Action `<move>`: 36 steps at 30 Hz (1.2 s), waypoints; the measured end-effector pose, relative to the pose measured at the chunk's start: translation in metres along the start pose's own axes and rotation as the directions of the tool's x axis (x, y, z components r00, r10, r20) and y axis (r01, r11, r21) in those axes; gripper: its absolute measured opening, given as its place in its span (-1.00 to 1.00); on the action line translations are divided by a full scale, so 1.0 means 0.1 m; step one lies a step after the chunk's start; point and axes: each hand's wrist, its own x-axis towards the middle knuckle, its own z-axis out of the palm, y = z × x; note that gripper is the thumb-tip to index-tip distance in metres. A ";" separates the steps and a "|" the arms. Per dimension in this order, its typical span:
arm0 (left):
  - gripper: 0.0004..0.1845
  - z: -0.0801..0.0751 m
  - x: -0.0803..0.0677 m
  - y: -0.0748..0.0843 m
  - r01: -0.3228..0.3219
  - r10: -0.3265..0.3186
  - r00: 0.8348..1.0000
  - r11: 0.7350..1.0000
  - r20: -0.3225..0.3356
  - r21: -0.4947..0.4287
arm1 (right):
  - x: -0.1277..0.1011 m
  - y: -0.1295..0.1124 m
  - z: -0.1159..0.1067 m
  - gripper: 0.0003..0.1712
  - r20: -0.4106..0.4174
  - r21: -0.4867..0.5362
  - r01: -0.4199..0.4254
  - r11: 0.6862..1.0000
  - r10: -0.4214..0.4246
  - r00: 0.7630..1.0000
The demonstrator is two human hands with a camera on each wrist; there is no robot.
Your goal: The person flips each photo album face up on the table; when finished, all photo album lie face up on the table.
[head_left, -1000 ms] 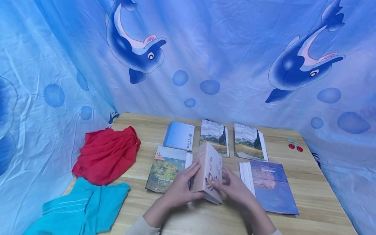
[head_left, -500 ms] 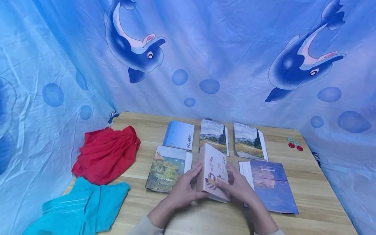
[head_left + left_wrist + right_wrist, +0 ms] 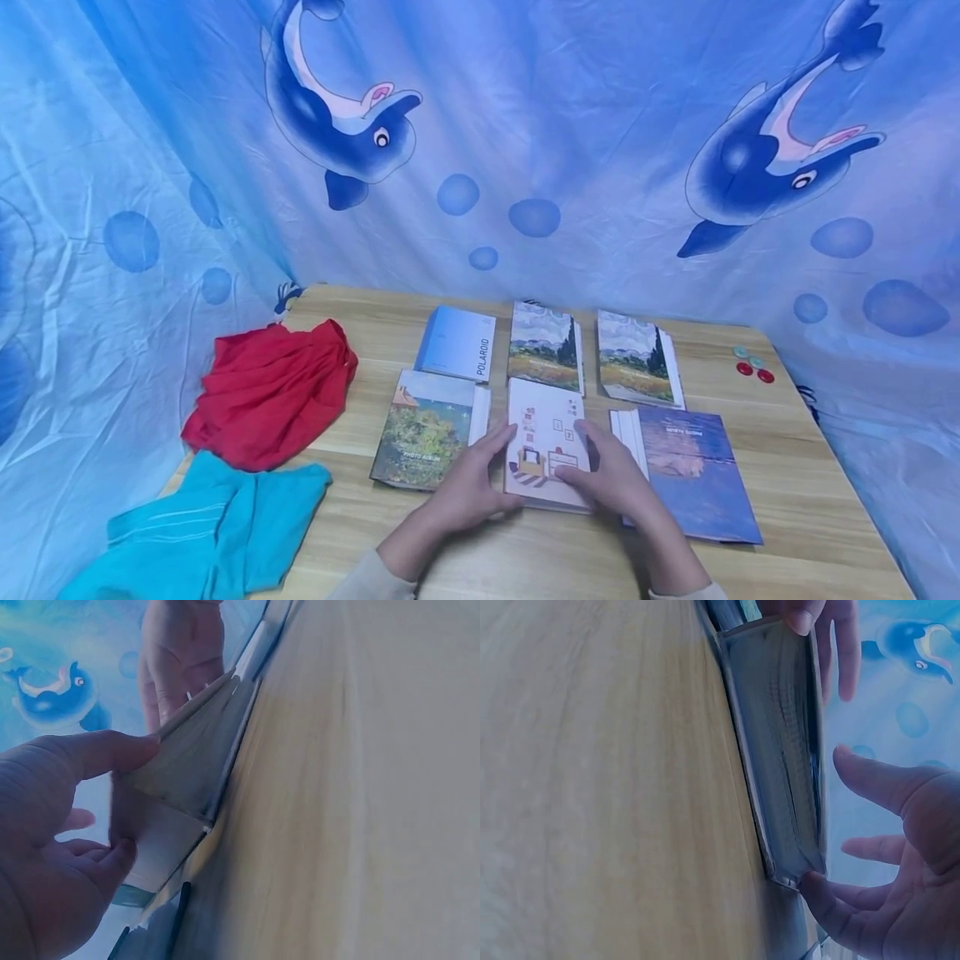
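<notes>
Nearest to the person, both hands rest on the pink album, which lies flat on the wooden table between the garden album and the blue album. The left hand touches its left edge and the right hand its right side; the fingers are apart and nearly straight, not clamped. To do this well, press lightly and square the edges with the neighbours. Farther away lie three more albums.
</notes>
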 end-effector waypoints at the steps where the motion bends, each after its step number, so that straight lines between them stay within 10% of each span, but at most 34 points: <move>1: 0.11 0.00 0.00 0.00 0.006 -0.006 1.000 1.000 -0.001 -0.006 | 0.00 0.00 0.00 0.02 -0.001 0.000 0.008 1.000 -0.008 1.000; 36: -0.10 0.01 0.02 0.06 0.067 -0.064 0.995 0.997 -0.077 0.030 | -0.08 0.06 -0.17 -0.06 -0.021 0.046 0.006 0.999 -0.005 1.000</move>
